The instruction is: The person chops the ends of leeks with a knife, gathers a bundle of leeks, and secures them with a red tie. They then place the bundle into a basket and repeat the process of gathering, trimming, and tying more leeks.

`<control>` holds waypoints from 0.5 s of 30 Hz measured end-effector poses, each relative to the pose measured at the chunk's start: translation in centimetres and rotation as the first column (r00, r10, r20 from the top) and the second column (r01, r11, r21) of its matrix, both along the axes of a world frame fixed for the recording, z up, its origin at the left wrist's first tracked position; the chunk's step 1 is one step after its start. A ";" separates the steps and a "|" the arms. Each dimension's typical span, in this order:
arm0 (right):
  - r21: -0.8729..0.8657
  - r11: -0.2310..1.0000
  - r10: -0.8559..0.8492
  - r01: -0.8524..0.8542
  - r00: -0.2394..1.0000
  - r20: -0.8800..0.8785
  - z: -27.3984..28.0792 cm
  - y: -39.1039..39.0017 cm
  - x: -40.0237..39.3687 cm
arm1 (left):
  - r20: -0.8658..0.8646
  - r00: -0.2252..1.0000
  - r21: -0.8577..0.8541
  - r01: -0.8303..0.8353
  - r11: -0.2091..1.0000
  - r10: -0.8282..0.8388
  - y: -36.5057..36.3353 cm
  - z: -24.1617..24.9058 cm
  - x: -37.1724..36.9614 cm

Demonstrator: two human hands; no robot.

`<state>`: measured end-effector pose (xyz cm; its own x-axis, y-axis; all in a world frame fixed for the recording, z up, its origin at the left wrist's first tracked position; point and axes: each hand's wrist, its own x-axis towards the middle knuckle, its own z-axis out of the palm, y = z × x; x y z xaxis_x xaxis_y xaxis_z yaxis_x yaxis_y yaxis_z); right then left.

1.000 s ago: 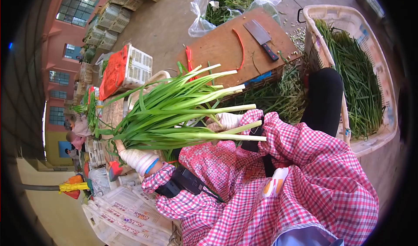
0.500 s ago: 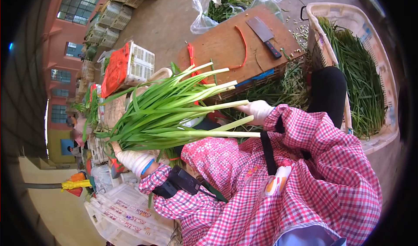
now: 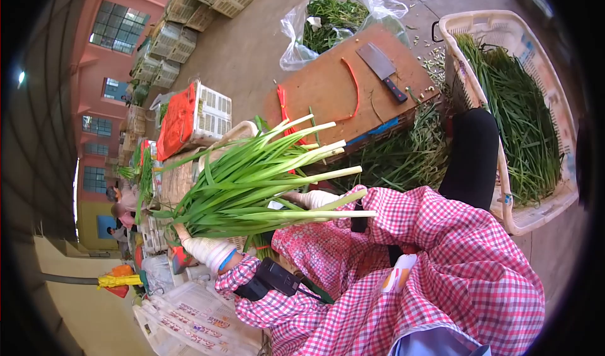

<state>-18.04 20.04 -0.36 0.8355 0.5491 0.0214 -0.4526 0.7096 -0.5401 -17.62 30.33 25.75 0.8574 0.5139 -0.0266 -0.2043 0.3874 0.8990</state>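
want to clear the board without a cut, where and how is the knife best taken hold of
Probably by the dark handle, coming from the knee side: the knife lies flat on the board, its handle end towards the knee and its broad blade pointing away.

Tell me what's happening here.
The person's white-wrapped left hand holds a bunch of long green leafy stalks with pale ends. The white-wrapped right hand is partly hidden behind it; its grip is unclear. A black-handled metal cleaver lies on the flat brown board. More greens lie in a long white plastic crate.
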 end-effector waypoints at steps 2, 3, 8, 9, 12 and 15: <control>0.396 0.876 0.372 -0.274 0.908 -0.194 -0.4 -0.2 0.8 | -0.052 0.998 -0.108 -0.036 0.994 0.031 -1.8 0.6 -0.4; 0.133 0.955 0.277 -0.266 0.958 -0.069 0.9 -1.4 0.2 | -0.052 0.998 -0.108 -0.031 0.994 0.025 -1.6 0.4 -0.2; -0.695 0.588 0.226 0.414 0.741 0.632 1.6 -6.3 -3.8 | -0.024 0.996 -0.064 -0.086 0.994 0.084 -0.6 0.4 0.3; -0.655 0.497 0.205 0.569 0.656 0.726 -3.0 -6.8 -4.4 | -0.024 0.996 -0.065 -0.087 0.994 0.085 -0.3 0.5 0.2; -0.944 -0.163 0.760 0.287 0.647 0.065 -2.0 -16.0 -7.8 | 0.096 0.994 -0.075 -0.039 0.996 0.046 1.2 0.9 0.2; -0.850 -0.500 0.707 0.164 0.644 -0.292 -1.9 -21.7 -7.5 | 0.087 0.994 -0.069 -0.057 0.996 0.063 2.9 -0.4 0.8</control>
<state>-25.58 -1.62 -2.21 0.6116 0.3270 -0.7205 0.2286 -0.9448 -0.2348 -16.80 33.19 25.32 0.8257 0.5640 0.0131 -0.3073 0.4302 0.8488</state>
